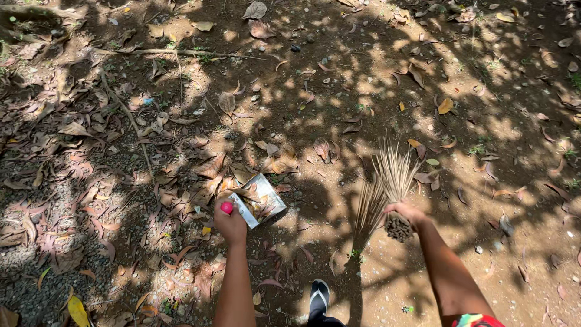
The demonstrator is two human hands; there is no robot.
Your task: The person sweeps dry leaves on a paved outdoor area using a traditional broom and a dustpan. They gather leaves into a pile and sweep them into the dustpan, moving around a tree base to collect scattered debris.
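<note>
While both arms reach forward from the bottom edge, entries run near to far.

Foot: a sandalled foot (319, 297) stands on bare dirt between the two forearms.

Left hand: left hand (230, 221) is closed around a red-pink handle end (226, 208); arm nearly straight, wrist low, knuckles up.

Dustpan: metal dustpan (259, 200) sits just ahead of that hand, tilted with its open mouth turned toward the leaf pile; several dry leaves lie inside it.

Right hand: right hand (404, 213) is clenched on the bound butt of a stick broom (387, 184); forearm angled inward, wrist cocked so the bristles fan upward and away, clear of the ground.

Spacing: hands well apart, the dustpan left of centre, the broom right of centre.

Leaf pile: brown leaves (200, 175) are heaped against and just beyond the pan's left and far sides.

Judgement on technique: the pan lip looks best held flat to the soil so leaves slide in, not under; short low strokes with the bristle tips toward the mouth would suit, since the dry leaves are light and scatter easily.

Ground beyond: dappled shade, loose pebbles, a thin root (181, 53) crossing far left; scattered leaves to the far edge.
</note>
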